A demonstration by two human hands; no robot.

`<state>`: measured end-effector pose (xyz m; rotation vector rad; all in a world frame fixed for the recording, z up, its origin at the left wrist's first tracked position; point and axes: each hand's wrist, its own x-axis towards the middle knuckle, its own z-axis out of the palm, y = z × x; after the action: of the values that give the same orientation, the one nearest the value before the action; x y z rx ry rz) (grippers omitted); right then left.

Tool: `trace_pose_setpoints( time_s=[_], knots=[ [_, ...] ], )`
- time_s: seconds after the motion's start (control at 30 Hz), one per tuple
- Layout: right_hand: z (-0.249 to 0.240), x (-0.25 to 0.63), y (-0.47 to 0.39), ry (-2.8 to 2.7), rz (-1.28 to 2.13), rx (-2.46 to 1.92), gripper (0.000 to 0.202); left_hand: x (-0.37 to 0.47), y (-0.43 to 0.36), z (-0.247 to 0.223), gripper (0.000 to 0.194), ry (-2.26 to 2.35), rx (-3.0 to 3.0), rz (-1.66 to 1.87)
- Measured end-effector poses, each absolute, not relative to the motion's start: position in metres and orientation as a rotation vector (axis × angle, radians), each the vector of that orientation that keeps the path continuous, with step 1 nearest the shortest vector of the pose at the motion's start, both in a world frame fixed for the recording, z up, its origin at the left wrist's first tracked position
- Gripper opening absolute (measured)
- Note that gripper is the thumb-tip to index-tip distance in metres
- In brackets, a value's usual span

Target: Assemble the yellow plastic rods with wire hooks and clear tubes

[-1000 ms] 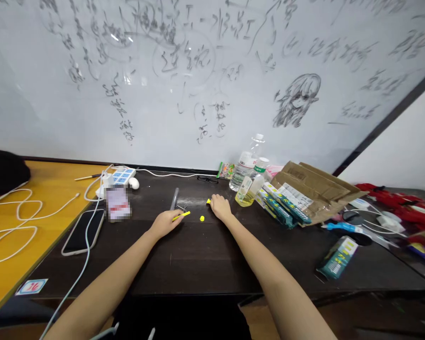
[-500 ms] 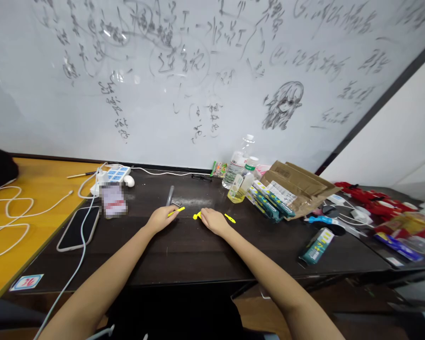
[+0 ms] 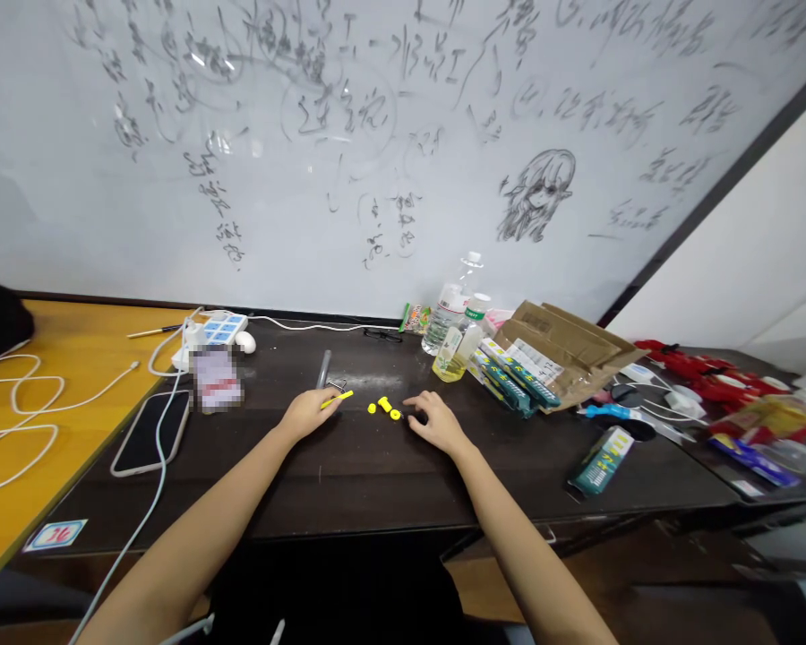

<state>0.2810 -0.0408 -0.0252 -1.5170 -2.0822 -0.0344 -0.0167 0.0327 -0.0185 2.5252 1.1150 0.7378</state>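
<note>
My left hand (image 3: 307,413) is closed on a thin yellow piece (image 3: 337,399), which sticks out to the right from its fingertips. Just beyond that hand lie a clear tube (image 3: 323,368) and a small wire-like item. My right hand (image 3: 435,419) rests on the dark table with its fingers apart, holding nothing. Between the hands lie small yellow parts: a round one (image 3: 372,408), a longer one (image 3: 385,404) and a ring-shaped one (image 3: 395,415). The ring-shaped part is nearest to my right fingertips. A small dark item beside those fingers is too small to make out.
On the dark table (image 3: 376,493), a phone (image 3: 149,433) and power strip (image 3: 223,329) are at left. Two bottles (image 3: 451,313), (image 3: 462,345) stand at the back. A cardboard package (image 3: 564,354), green boxes (image 3: 601,460) and a blue-handled tool (image 3: 608,413) lie right.
My right hand has moved right and opened, uncovering the yellow parts between the hands. The yellow piece seen right of it before is no longer visible. My left hand has hardly moved.
</note>
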Motion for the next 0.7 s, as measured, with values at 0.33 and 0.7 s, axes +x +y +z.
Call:
trace_pose_setpoints(
  time_s=[0.33, 0.7],
  knots=[
    [-0.027, 0.261, -0.034, -2.056, 0.057, -1.426, 0.014, -0.016, 0.031, -0.018, 0.034, 1.106, 2.515, 0.736],
    [-0.021, 0.191, 0.003, -1.745, 0.826, -1.063, 0.03, -0.016, 0.029, -0.016, 0.034, 0.924, 2.496, 0.786]
  ],
)
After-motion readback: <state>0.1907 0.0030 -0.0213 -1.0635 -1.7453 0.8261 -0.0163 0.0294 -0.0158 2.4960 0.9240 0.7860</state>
